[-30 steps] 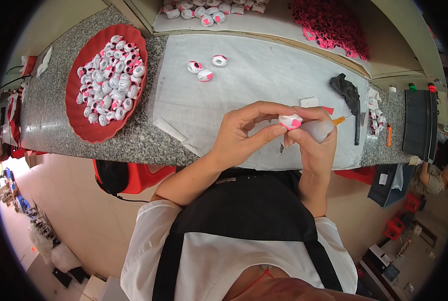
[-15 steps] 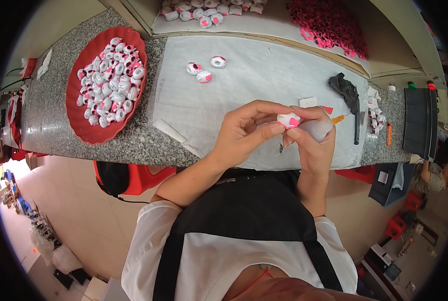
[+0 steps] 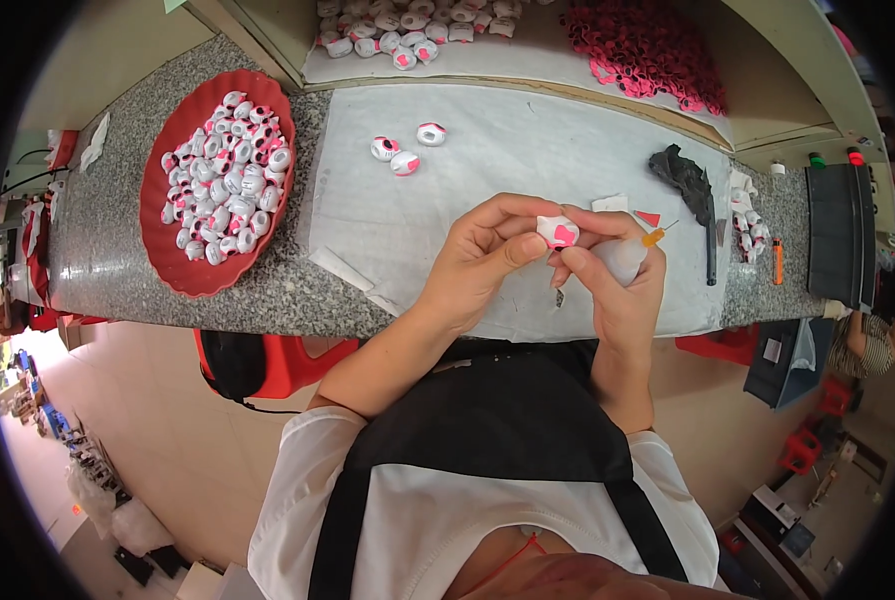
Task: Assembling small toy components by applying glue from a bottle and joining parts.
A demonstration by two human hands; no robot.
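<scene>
Between the fingertips of both hands is a small white piece with a pink patch [image 3: 557, 232], above the covered table. My left hand [image 3: 482, 250] pinches it from the left with thumb and forefinger. My right hand [image 3: 622, 280] grips its other side with thumb and forefinger. Tucked in the palm of that same hand is a translucent squeeze bottle [image 3: 622, 260] with an orange-based needle tip [image 3: 653, 237] pointing up to the right. Three similar white-and-pink pieces [image 3: 404, 163] lie farther off on the white sheet [image 3: 367, 220].
A red scalloped dish [image 3: 157, 255] heaped with such pieces stands at left. The shelf behind bears more white pieces [image 3: 404, 58] and a pile of pink parts [image 3: 657, 60]. At right lie a crumpled black bag [image 3: 682, 178], an orange lighter-like stick [image 3: 776, 262] and a black tray [image 3: 839, 235].
The piece has turned in my fingers, so its pink patch faces up more, and both hands have shifted slightly left. The needle tip now points more upward.
</scene>
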